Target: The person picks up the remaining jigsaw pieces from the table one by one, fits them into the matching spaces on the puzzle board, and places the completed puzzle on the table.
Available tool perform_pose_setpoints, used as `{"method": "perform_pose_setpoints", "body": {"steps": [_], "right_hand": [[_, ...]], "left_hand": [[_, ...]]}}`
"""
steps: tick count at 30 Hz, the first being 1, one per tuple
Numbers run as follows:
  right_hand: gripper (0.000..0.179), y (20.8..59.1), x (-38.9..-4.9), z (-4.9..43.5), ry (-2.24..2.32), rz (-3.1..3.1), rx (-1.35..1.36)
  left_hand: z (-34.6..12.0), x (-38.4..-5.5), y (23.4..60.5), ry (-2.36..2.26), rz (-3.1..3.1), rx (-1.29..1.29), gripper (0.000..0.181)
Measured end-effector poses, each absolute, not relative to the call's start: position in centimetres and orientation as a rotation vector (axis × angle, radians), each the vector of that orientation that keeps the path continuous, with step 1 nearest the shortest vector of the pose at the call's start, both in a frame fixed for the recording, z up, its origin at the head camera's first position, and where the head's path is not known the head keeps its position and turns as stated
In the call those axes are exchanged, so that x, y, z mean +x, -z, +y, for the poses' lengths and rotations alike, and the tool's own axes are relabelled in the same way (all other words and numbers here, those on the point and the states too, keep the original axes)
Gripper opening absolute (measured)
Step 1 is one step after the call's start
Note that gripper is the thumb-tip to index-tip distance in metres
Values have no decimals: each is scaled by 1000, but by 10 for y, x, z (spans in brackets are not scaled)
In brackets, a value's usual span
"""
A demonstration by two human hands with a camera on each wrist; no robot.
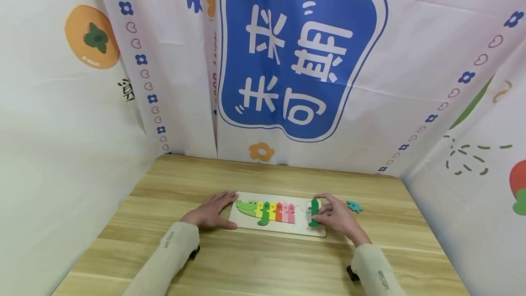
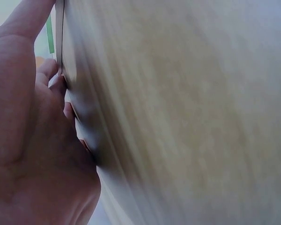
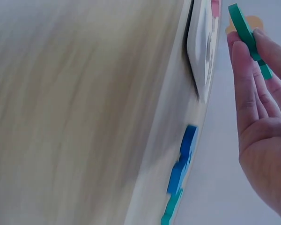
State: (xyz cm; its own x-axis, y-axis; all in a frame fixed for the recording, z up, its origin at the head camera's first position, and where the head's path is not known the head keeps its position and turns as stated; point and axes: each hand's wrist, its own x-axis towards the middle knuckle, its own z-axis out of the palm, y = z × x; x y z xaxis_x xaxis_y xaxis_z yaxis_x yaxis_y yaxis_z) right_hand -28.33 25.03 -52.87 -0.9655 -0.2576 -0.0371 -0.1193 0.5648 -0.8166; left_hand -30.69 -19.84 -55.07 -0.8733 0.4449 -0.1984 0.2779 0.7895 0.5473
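Note:
A pale crocodile puzzle board (image 1: 279, 229) lies on the table, its left part filled with the green head (image 1: 246, 208) and yellow, green, red and pink body pieces. My left hand (image 1: 208, 214) rests at the board's left end, fingers and thumb spread along the corners. Over the board's right end, my right hand (image 1: 334, 216) pinches a dark green puzzle piece (image 1: 314, 211) between thumb and fingers. In the right wrist view that green piece (image 3: 246, 35) is held up off the board.
Just right of the board, partly behind my right hand, lies a teal puzzle piece (image 1: 354, 206). The right wrist view also has a blue piece (image 3: 180, 161) there on the wooden table (image 1: 263, 259). Printed cloth (image 1: 185, 104) hangs around the table's back and sides.

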Motion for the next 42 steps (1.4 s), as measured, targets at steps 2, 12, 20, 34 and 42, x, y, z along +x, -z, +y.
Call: {"method": "perform_pose_setpoints", "body": {"steps": [2, 12, 20, 34, 42], "right_hand": [[63, 529, -284, 243, 1383, 2622, -314], [58, 537, -289, 216, 1349, 2579, -339], [56, 542, -294, 204, 1310, 2579, -318], [50, 544, -296, 200, 1224, 2636, -208], [51, 545, -297, 198, 1227, 2624, -185]], "left_hand": [[-198, -307, 551, -747, 2663, 544, 104], [-198, -307, 552, -750, 2665, 546, 105], [-199, -308, 554, -740, 2670, 550, 105], [-200, -308, 556, -756, 2676, 548, 103], [-201, -308, 554, -747, 2671, 553, 104]]}}
